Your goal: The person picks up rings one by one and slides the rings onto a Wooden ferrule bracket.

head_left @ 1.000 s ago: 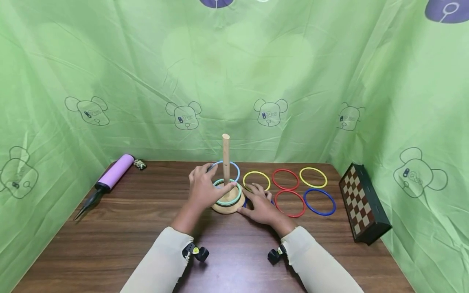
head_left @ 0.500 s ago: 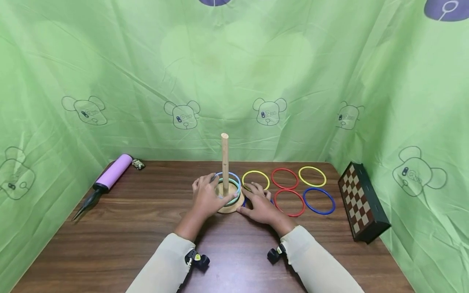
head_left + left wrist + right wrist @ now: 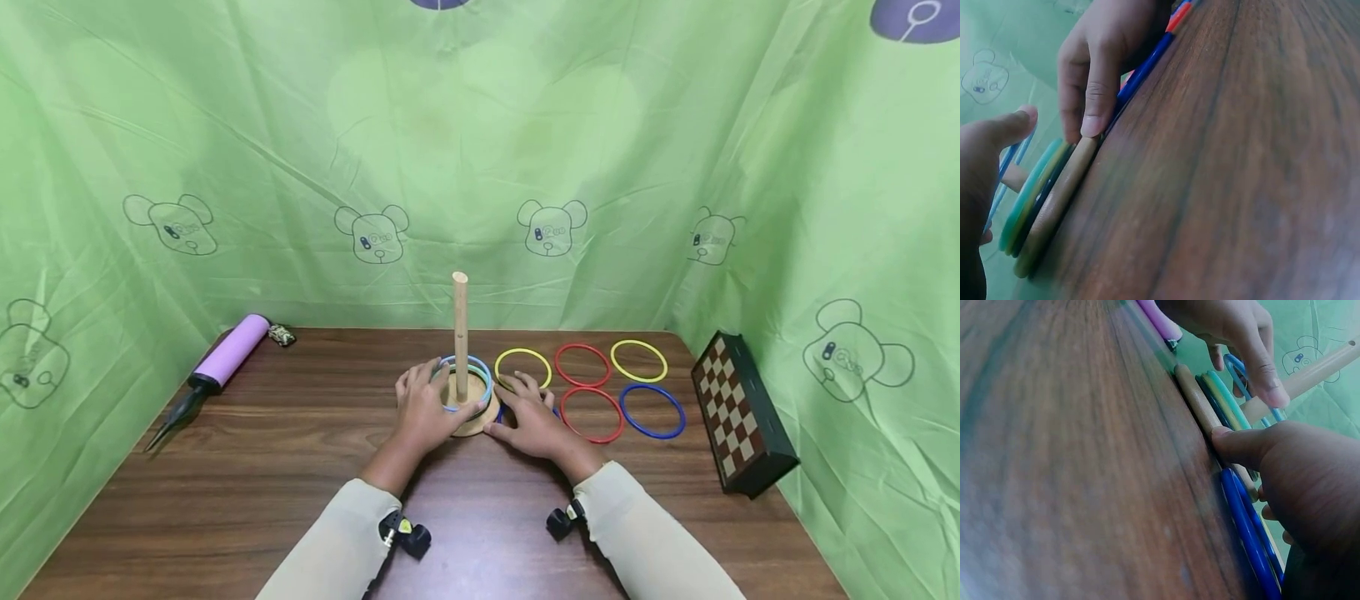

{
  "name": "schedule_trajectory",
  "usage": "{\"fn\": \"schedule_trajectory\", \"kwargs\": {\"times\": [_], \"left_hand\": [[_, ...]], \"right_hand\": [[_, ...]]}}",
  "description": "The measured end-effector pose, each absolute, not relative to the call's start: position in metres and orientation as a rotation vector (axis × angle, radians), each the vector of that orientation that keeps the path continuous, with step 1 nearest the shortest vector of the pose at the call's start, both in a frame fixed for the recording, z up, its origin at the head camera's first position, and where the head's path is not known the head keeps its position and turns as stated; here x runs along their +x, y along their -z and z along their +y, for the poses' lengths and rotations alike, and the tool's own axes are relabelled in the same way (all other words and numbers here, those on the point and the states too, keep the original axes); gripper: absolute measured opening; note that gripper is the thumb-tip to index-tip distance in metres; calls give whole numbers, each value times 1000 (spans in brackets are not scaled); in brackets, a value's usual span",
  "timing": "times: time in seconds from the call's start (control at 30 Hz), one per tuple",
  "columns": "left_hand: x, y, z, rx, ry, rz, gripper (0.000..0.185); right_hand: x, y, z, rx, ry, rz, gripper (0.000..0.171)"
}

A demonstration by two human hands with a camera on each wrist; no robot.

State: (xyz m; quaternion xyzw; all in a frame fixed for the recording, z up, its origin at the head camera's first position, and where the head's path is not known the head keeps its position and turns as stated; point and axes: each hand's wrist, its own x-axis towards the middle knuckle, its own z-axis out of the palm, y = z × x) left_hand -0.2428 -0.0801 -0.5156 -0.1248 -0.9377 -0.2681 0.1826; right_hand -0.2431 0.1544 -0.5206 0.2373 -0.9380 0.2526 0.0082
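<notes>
left hand (image 3: 425, 408): fingers curled round the light blue ring (image 3: 467, 382), which is over the peg (image 3: 460, 335) and nearly down on the stack. A second ago that ring was tilted up high on the peg, so it's been lowered pretty much all the way.

right hand (image 3: 534, 423): lying flat and relaxed on the table (image 3: 300, 467), thumb tip against the edge of the wooden base (image 3: 1054, 209), steadying it. Hasn't really budged in the last second. Part of a dark blue ring (image 3: 1249, 534) is pinned under its fingers.

stack: a teal ring (image 3: 1025, 194) plus a darker one already sit on the base; the light blue one looks like it's landing on top. I'd say this ring is basically done and only needs letting go.

loose rings: yellow ring (image 3: 523, 367) just right of the peg, then two red rings (image 3: 582, 364), another yellow and a blue ring (image 3: 652, 411), all flat on the table, untouched.

other stuff: purple pump (image 3: 225, 357) far left, folded chessboard (image 3: 742, 414) on the right edge, green cloth (image 3: 480, 150) all round.
</notes>
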Motion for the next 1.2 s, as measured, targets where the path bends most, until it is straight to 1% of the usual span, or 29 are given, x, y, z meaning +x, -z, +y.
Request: {"fn": "schedule_trajectory", "kwargs": {"times": [0.27,0.67,0.9,1.2], "left_hand": [[-243,524,-82,-417,721,-2617,93],[-246,529,-82,-397,766,-2622,87],[-246,530,-82,-391,773,-2640,90],[-247,531,-83,-366,745,-2664,90]], "right_hand": [[-243,522,155,728,-771,-2961,80],[-244,523,155,732,-755,-2966,81],[-243,523,155,741,-779,-2950,80],[-243,523,155,733,-763,-2955,81]]}}
